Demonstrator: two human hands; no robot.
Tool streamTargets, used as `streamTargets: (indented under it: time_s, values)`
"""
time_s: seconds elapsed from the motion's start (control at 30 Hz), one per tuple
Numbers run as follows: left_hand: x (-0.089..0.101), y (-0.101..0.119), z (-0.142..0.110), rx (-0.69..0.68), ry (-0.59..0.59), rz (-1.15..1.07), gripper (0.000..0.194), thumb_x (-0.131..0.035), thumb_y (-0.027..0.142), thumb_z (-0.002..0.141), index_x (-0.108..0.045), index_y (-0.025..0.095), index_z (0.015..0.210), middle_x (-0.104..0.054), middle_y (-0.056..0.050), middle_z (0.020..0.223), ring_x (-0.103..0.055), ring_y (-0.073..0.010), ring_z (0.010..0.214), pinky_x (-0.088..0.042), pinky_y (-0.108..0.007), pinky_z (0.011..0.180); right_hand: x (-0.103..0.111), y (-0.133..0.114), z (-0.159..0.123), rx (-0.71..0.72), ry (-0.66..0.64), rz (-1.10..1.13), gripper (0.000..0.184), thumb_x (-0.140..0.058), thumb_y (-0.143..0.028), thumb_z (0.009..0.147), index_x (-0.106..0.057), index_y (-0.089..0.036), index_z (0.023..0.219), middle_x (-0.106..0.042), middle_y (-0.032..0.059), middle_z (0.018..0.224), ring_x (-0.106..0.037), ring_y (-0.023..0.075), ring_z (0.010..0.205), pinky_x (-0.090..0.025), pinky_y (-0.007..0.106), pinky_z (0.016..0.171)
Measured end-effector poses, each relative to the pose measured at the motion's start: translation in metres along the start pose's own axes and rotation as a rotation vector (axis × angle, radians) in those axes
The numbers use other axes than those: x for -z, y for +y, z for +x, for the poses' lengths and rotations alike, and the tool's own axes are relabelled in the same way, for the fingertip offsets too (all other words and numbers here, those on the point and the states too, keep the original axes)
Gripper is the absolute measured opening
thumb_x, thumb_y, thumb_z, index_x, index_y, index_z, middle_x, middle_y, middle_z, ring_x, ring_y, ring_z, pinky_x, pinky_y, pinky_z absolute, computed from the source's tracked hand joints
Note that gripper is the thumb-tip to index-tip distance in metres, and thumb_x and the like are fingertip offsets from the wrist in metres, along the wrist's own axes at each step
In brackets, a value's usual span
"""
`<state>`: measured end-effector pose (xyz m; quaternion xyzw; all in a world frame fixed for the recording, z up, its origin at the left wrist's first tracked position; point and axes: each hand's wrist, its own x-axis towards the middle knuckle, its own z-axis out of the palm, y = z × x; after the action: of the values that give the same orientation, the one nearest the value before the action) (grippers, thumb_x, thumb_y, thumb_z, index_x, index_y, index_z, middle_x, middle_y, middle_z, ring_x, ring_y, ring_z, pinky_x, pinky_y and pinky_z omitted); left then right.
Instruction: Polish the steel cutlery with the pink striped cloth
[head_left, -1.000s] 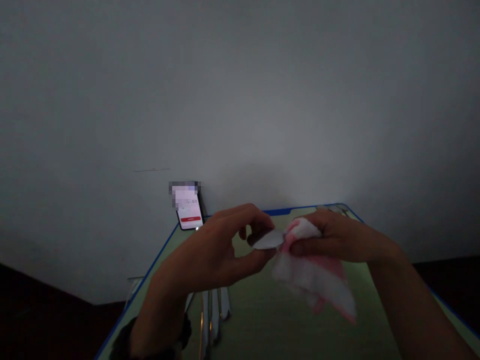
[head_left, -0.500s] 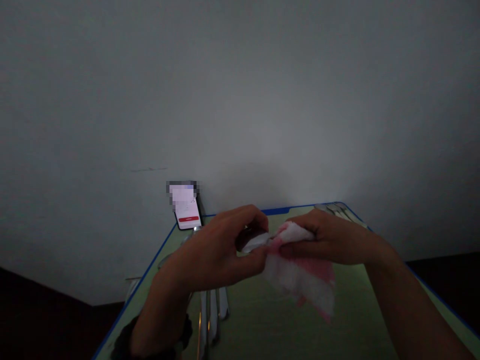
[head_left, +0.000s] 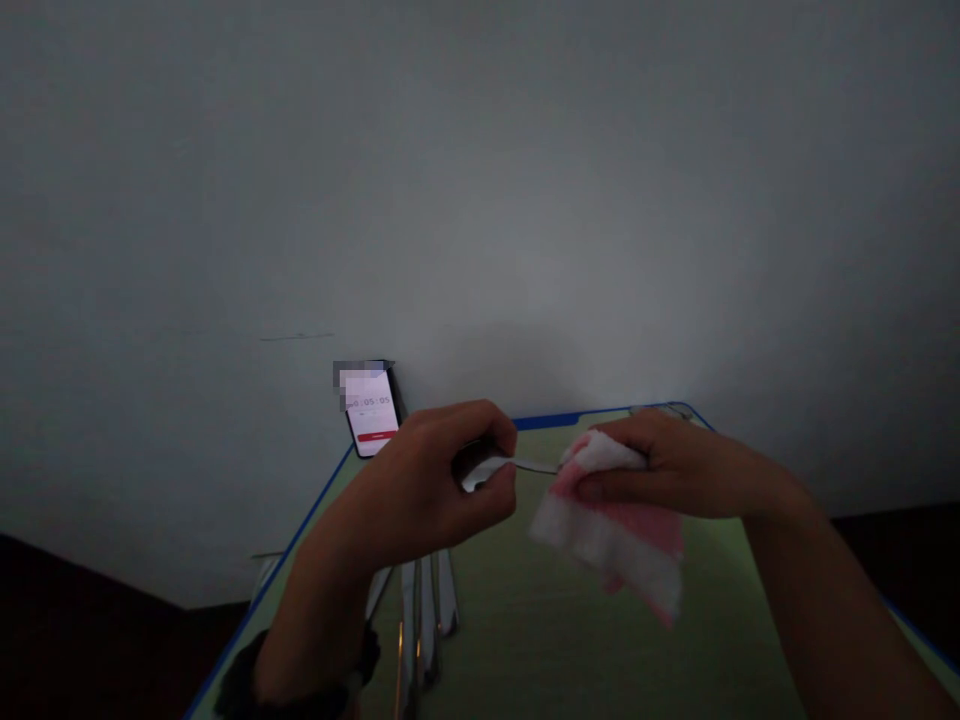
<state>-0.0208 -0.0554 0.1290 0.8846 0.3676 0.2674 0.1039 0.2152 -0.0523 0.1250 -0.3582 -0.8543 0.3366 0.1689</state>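
Observation:
My left hand (head_left: 431,490) is closed in a pinch on a shiny piece of metal cutlery (head_left: 486,468). Its wider end sits inside the curl of my fingers, partly hidden, so whether it is a fork or a spoon cannot be made out. A thin neck (head_left: 536,466) runs right from there into a pink and white cloth (head_left: 619,545). My right hand (head_left: 660,465) grips that cloth around the other end of the cutlery, with the loose part hanging below. Under my left wrist, several table knives (head_left: 426,620) lie on the green tabletop.
A phone (head_left: 373,410) with a lit timer screen leans against the grey wall (head_left: 525,200) at the back left. The green table (head_left: 570,650) has a blue edge. More cutlery (head_left: 660,411) lies at the far right corner, mostly behind my right hand.
My right hand and the cloth have slid right, away from my left hand, baring the thin neck of the cutlery. My left hand has shifted slightly left.

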Motion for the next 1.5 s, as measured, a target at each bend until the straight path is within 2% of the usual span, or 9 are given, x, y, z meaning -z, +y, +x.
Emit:
streamTargets:
  time_s: [0.43, 0.63, 0.83, 0.9, 1.03, 1.2, 1.33, 1.4, 1.5]
  values:
    - [0.000, 0.002, 0.003, -0.068, -0.072, -0.008, 0.012, -0.053, 0.017, 0.076, -0.059, 0.019, 0.086, -0.054, 0.002, 0.071, -0.047, -0.0067, 0.058, -0.035, -0.018, 0.052, -0.001, 0.000, 0.002, -0.011, -0.013, 0.004, 0.033, -0.051, -0.047, 0.080, -0.062, -0.018, 0.092, -0.060, -0.0013, 0.071, -0.051, 0.0095, 0.059, -0.036, 0.018, 0.049]
    - [-0.003, -0.005, 0.002, -0.048, 0.002, 0.042, 0.011, -0.055, 0.015, 0.076, -0.060, 0.019, 0.085, -0.056, 0.003, 0.073, -0.049, -0.0072, 0.062, -0.037, -0.019, 0.058, 0.002, 0.007, -0.003, 0.044, 0.007, -0.021, 0.027, -0.044, -0.037, 0.087, -0.059, -0.022, 0.104, -0.062, 0.0011, 0.090, -0.055, 0.0132, 0.077, -0.042, 0.023, 0.065]
    - [-0.002, -0.002, 0.003, -0.066, -0.015, 0.036, 0.011, -0.057, 0.016, 0.074, -0.060, 0.019, 0.085, -0.058, 0.002, 0.074, -0.051, -0.0086, 0.064, -0.038, -0.020, 0.059, -0.004, 0.005, -0.001, -0.048, 0.207, 0.047, 0.030, -0.041, -0.043, 0.087, -0.050, -0.017, 0.101, -0.056, 0.0034, 0.088, -0.053, 0.0138, 0.076, -0.044, 0.025, 0.065]
    - [-0.002, -0.001, 0.003, -0.059, -0.018, 0.029, 0.012, -0.057, 0.014, 0.073, -0.059, 0.019, 0.084, -0.059, 0.003, 0.073, -0.052, -0.0085, 0.064, -0.039, -0.020, 0.060, -0.005, 0.004, 0.000, -0.054, 0.228, 0.053, 0.030, -0.038, -0.043, 0.088, -0.050, -0.017, 0.099, -0.056, 0.0036, 0.089, -0.054, 0.0141, 0.078, -0.044, 0.026, 0.067]
    - [-0.002, -0.003, 0.001, -0.034, 0.015, 0.025, 0.008, -0.056, 0.018, 0.076, -0.059, 0.019, 0.083, -0.060, 0.003, 0.074, -0.053, -0.0081, 0.064, -0.039, -0.019, 0.060, -0.004, 0.008, 0.002, -0.007, 0.240, 0.092, 0.029, -0.050, -0.037, 0.083, -0.048, -0.021, 0.107, -0.059, 0.0028, 0.096, -0.056, 0.0152, 0.084, -0.045, 0.025, 0.068]
    - [-0.003, -0.002, 0.000, -0.037, 0.058, 0.048, 0.009, -0.054, 0.022, 0.078, -0.060, 0.019, 0.084, -0.060, 0.002, 0.072, -0.051, -0.0077, 0.060, -0.039, -0.019, 0.058, -0.004, 0.009, 0.002, 0.037, 0.419, 0.051, 0.019, -0.053, -0.029, 0.081, -0.055, -0.020, 0.098, -0.061, 0.0029, 0.096, -0.057, 0.0162, 0.086, -0.046, 0.027, 0.072]
    - [-0.002, 0.003, 0.001, -0.025, 0.079, 0.042, 0.009, -0.054, 0.019, 0.078, -0.061, 0.019, 0.084, -0.060, 0.002, 0.072, -0.050, -0.0072, 0.059, -0.039, -0.018, 0.057, -0.003, -0.001, 0.002, 0.117, 0.549, -0.025, 0.024, -0.047, -0.025, 0.085, -0.057, -0.023, 0.106, -0.059, 0.0047, 0.111, -0.053, 0.0181, 0.100, -0.042, 0.032, 0.084]
    - [-0.002, 0.004, 0.002, -0.022, 0.101, 0.040, 0.008, -0.055, 0.020, 0.078, -0.061, 0.019, 0.083, -0.060, 0.002, 0.071, -0.050, -0.0072, 0.058, -0.038, -0.018, 0.056, -0.003, -0.005, 0.002, 0.184, 0.504, -0.045, 0.027, -0.044, -0.023, 0.087, -0.056, -0.024, 0.111, -0.056, 0.0045, 0.117, -0.051, 0.0180, 0.106, -0.039, 0.034, 0.090]
    - [-0.002, 0.003, 0.002, -0.019, 0.130, 0.051, 0.009, -0.055, 0.022, 0.078, -0.062, 0.019, 0.084, -0.060, 0.002, 0.071, -0.049, -0.0076, 0.058, -0.037, -0.019, 0.054, -0.004, -0.006, 0.001, 0.222, 0.279, -0.062, 0.031, -0.040, -0.024, 0.089, -0.054, -0.026, 0.117, -0.058, 0.0026, 0.114, -0.054, 0.0155, 0.100, -0.042, 0.030, 0.085]
